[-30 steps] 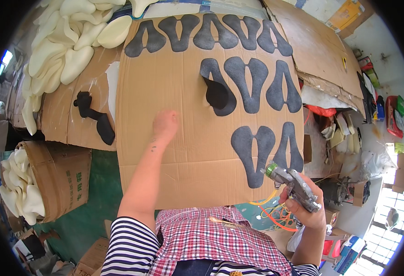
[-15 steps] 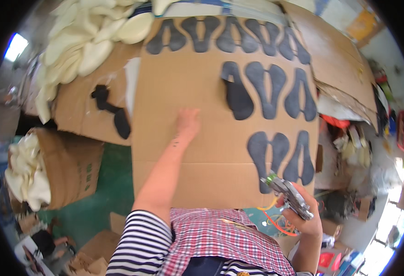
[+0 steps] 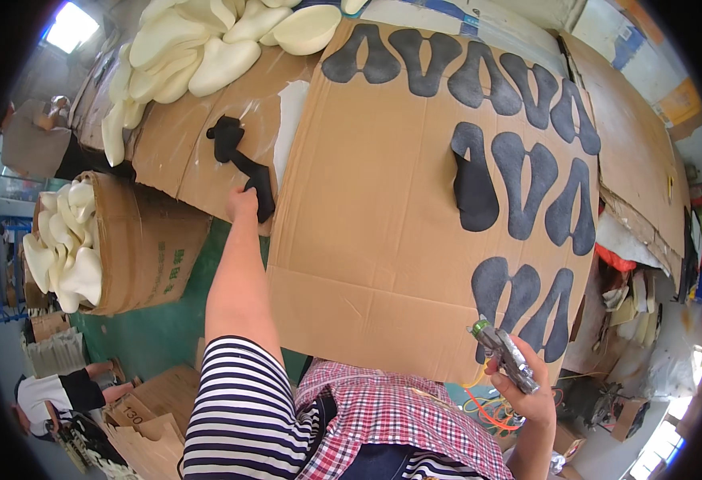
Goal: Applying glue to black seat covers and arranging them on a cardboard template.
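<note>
My left hand (image 3: 243, 206) reaches to the left, its fingers closed on the near end of a black sheet piece (image 3: 260, 182). That piece lies bent on a cardboard surface, joined to or overlapping a crumpled black part (image 3: 226, 138); which of the two I cannot tell. In my right hand (image 3: 531, 388) is a metal spray gun (image 3: 508, 354), held above the near right of a large cardboard sheet (image 3: 359, 232). Dark two-lobed flat pieces (image 3: 524, 188) lie on this sheet in rows along its far and right sides. One of them (image 3: 474, 188) has a lobe folded over.
Cream foam pads (image 3: 227, 48) are heaped at the far left. A cardboard box (image 3: 147, 256) full of similar pads stands on the green floor at left. Orange and yellow hoses (image 3: 487, 412) hang below the spray gun. Another person (image 3: 63, 396) is at lower left.
My left hand has moved left, from over the cardboard sheet to the black piece, and has taken hold of its end. The view has shifted; my right hand still holds the spray gun.
</note>
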Available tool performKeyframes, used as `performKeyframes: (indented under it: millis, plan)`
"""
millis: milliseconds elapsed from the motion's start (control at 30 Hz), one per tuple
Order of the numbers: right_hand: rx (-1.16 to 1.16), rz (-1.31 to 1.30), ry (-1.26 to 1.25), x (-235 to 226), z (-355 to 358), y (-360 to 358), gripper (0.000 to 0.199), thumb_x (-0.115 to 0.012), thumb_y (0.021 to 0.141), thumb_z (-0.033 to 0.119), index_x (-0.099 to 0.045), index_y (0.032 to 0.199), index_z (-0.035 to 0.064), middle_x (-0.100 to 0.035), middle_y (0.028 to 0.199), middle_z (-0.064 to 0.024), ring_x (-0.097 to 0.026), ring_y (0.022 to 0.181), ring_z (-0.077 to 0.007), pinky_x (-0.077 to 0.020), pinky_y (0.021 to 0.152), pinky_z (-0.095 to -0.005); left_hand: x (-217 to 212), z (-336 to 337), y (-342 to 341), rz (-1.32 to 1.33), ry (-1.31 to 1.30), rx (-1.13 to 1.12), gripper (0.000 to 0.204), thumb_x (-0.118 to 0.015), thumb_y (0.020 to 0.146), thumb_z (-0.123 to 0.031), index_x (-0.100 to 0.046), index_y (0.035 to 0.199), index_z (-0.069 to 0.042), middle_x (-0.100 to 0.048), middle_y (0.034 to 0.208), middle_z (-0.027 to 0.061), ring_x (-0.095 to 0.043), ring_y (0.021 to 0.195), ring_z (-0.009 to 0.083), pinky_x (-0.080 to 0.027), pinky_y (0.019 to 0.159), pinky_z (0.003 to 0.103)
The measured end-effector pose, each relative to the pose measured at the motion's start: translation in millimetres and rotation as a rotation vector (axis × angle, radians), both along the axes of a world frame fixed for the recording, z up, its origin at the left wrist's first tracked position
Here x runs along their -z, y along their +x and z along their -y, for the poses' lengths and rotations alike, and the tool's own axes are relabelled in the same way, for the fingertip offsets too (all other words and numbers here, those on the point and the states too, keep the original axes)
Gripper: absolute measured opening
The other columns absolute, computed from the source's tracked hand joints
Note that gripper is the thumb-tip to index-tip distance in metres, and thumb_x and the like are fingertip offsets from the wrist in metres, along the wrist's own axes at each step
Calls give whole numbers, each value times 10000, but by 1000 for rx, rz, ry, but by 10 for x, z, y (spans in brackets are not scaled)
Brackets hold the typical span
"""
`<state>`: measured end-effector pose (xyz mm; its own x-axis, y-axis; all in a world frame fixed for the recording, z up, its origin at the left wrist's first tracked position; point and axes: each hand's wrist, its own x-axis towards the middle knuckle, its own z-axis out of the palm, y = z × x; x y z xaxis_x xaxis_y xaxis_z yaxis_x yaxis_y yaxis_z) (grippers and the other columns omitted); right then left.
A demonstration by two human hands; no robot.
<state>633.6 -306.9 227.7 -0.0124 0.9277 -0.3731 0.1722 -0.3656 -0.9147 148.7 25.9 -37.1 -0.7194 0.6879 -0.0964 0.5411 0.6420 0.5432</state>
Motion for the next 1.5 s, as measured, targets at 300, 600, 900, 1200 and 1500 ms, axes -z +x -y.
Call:
performKeyframes:
  millis: [300,600,900,1200,1500]
  plan:
    - [-67,79,32,51,-151,-70,579,-713,745,-54,-523,1290,-4,-641,898,-57,-618,825,-130,-502,747,-276,-1290,269,29,-124,515,439,119,-575,895,-106,-650,973,-55,-670,941,150,-639,903,334,-490,775,394]
    - [-84,63,40,24,-39,-37,596,-728,754,-37,-515,1307,26,-608,904,-37,-597,845,-123,-485,761,-274,-2914,764,754,-201,95,1296,120,-565,800,-11,-638,895,-4,-651,849,167,-622,832,352,-486,735,380]
    - [-30,88,18,56,311,-5,616,-758,758,2,-514,1322,52,-644,934,-57,-626,860,-139,-500,768,-290,-1216,280,2542,-67,-361,1664,231,-507,827,-87,-708,936,-121,-689,966,114,-623,947,326,-491,816,419]
    - [14,117,45,147,440,-6,625,-755,761,5,-504,1333,42,-659,941,-60,-635,870,-137,-503,771,-289,-522,557,3127,45,441,1292,260,-607,796,-58,-603,1055,-33,-612,1066,145,-554,1018,345,-450,867,445]
    - [-20,145,26,182,381,-9,625,-757,763,7,-503,1334,48,-652,948,-54,-633,878,-131,-501,775,-280,-296,1490,3287,-333,19,1393,758,-511,927,-446,-250,1479,4,-173,1573,165,-120,1458,353,-131,1161,536]
